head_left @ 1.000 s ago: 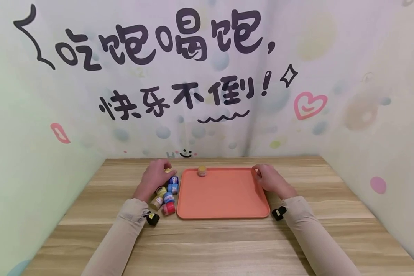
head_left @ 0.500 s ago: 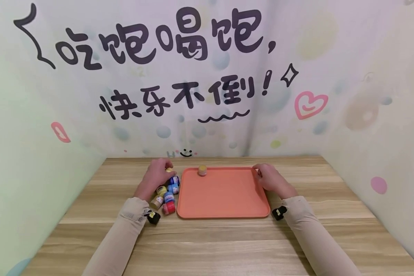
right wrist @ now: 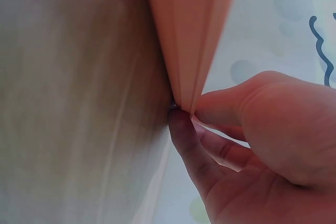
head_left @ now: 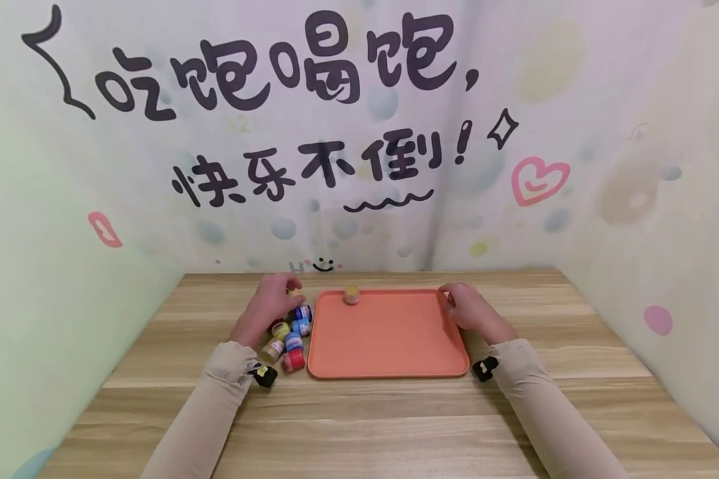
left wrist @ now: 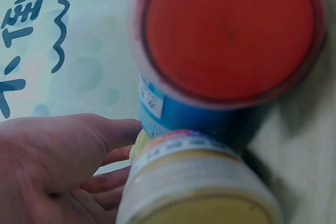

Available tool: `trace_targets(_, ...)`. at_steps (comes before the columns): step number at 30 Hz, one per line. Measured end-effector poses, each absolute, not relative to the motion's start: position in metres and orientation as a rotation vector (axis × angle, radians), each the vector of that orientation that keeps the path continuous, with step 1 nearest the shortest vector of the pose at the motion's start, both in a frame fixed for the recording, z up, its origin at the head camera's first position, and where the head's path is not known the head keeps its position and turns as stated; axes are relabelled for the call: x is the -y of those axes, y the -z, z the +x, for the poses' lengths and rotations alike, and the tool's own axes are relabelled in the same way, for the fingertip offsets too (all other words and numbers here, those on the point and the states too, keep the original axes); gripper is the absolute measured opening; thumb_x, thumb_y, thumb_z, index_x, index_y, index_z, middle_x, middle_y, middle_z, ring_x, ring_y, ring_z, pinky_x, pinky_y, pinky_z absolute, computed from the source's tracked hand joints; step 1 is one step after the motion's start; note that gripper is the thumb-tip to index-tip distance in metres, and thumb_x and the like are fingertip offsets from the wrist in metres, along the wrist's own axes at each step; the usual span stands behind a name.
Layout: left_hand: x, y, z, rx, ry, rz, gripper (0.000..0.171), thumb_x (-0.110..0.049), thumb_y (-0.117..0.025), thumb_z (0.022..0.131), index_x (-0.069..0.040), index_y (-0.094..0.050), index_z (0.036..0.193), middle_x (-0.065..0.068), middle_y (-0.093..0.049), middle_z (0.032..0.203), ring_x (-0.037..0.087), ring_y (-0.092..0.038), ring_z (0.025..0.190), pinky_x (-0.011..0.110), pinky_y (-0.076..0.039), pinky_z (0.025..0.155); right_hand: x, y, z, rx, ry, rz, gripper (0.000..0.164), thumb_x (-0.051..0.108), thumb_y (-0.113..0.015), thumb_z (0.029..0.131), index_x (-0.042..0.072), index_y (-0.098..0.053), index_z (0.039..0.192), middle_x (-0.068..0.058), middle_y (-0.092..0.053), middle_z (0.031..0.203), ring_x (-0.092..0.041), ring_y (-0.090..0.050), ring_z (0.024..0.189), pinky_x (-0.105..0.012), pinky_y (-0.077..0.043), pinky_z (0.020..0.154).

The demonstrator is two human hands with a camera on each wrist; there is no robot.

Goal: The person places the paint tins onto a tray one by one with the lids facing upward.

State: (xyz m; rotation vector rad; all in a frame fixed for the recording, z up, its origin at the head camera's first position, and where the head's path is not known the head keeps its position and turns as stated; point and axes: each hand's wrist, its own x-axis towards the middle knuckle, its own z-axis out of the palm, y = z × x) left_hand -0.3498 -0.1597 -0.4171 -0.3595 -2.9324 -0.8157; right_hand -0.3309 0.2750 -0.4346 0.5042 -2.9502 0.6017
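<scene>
My left hand [head_left: 271, 299] is at the far end of a cluster of small paint jars, its thumb and fingers around a pale yellow paint jar [head_left: 294, 293] that is mostly hidden. In the left wrist view a red-lidded jar [left wrist: 228, 30], a blue jar [left wrist: 181, 109] and a tan-lidded jar [left wrist: 202, 192] lie close in front of that hand. My right hand [head_left: 470, 309] pinches the far right corner of an orange tray [head_left: 389, 339]; the right wrist view shows thumb and fingertips on the tray's rim [right wrist: 189, 45]. One yellow-lidded jar [head_left: 351, 295] stands upright at the tray's far left edge.
Beside the tray's left edge lie a dark blue jar [head_left: 303, 313], a light blue jar [head_left: 301, 326] and a red jar [head_left: 294, 360], among several others, some tipped over. A wooden table [head_left: 371, 426] runs back to a printed wall cloth [head_left: 323, 226].
Both hands stay nearly where they were, the left still around the pale yellow jar and the right still on the tray's corner. The head view has tilted very slightly.
</scene>
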Motion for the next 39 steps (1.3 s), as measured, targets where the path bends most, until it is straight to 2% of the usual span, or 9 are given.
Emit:
trace_targets(6,0.164,0.416,-0.349,2.939,0.786,-0.363,0.029,-0.022,-0.079,0.099,0.000,-0.075,0.117,0.022,-0.074,0.119,0.035,-0.069,0.106,0.053,-0.062,0.096,-0.274,0.433,-0.329,2.954,-0.611,0.498,0.030,0.001,-0.061,0.105,-0.008,-0.069,0.132,-0.014,-0.070,0.091,-0.022,-0.059,0.075,-0.039,-0.053,0.071)
trace_targets(9,0.166,0.415,-0.348,2.951,0.755,-0.357,0.028,-0.024,-0.079,0.099,-0.001,-0.074,0.115,0.019,-0.073,0.112,0.030,-0.065,0.098,0.049,-0.060,0.090,-0.274,0.432,-0.328,2.958,-0.603,0.501,0.031,-0.001,-0.062,0.104,-0.010,-0.069,0.133,-0.017,-0.071,0.095,-0.024,-0.061,0.078,-0.041,-0.056,0.073)
trace_targets(14,0.167,0.412,-0.348,2.958,0.752,-0.361,0.028,-0.023,-0.077,0.100,0.000,-0.075,0.117,0.017,-0.072,0.108,0.029,-0.063,0.094,0.047,-0.059,0.087,-0.274,0.432,-0.329,2.960,-0.589,0.496,0.031,-0.001,-0.061,0.104,-0.009,-0.069,0.133,-0.020,-0.073,0.101,-0.027,-0.065,0.083,-0.046,-0.060,0.078)
trace_targets(23,0.169,0.409,-0.349,2.986,0.810,-0.357,0.030,-0.024,-0.073,0.101,-0.002,-0.075,0.122,0.020,-0.075,0.120,0.030,-0.068,0.103,0.050,-0.062,0.094,-0.276,0.434,-0.332,2.961,-0.585,0.506,0.032,-0.002,-0.062,0.103,-0.010,-0.069,0.133,-0.019,-0.073,0.100,-0.027,-0.064,0.083,-0.045,-0.059,0.077)
trace_targets(31,0.164,0.402,-0.346,2.980,0.932,-0.350,0.029,-0.027,-0.071,0.102,-0.009,-0.077,0.124,0.013,-0.076,0.122,0.028,-0.070,0.108,0.048,-0.063,0.098,-0.276,0.436,-0.333,2.957,-0.588,0.503,0.033,-0.002,-0.062,0.102,-0.009,-0.068,0.134,-0.020,-0.073,0.101,-0.027,-0.064,0.083,-0.045,-0.059,0.078)
trace_targets(39,0.156,0.401,-0.346,2.933,1.010,-0.460,0.034,-0.027,-0.070,0.105,-0.006,-0.074,0.131,0.013,-0.077,0.125,0.030,-0.073,0.117,0.048,-0.063,0.100,-0.276,0.436,-0.334,2.972,-0.604,0.485,0.032,-0.001,-0.061,0.104,-0.008,-0.069,0.134,-0.019,-0.073,0.102,-0.027,-0.063,0.084,-0.044,-0.058,0.077)
